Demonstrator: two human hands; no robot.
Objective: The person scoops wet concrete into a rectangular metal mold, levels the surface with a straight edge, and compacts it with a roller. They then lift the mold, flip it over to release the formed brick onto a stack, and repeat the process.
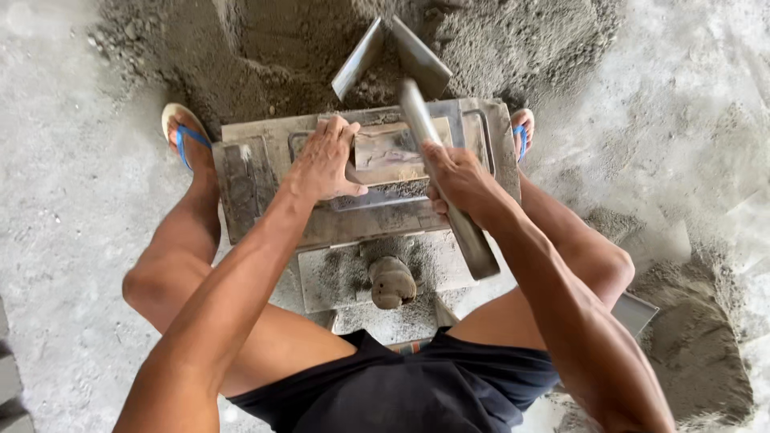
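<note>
**Hoe over mould, hands set**

My right hand [459,178] has its fingers clenched round the hoe [417,120] handle, blade above the sand pile [265,48]. My left hand [323,160] fingers press, loosely curled, on the wooden block [385,152] inside the metal mould [257,176], on the floor between my feet.

The left hand [325,164] rests on the wooden block [385,151] inside the grey metal mould [249,172], while the right hand [457,178] closes around the handle of the shovel [417,60]. The shovel's blade points to 12 o'clock, into the sand pile [265,48]. A rounded knob [392,281] sits at 6 o'clock from the mould.
</note>
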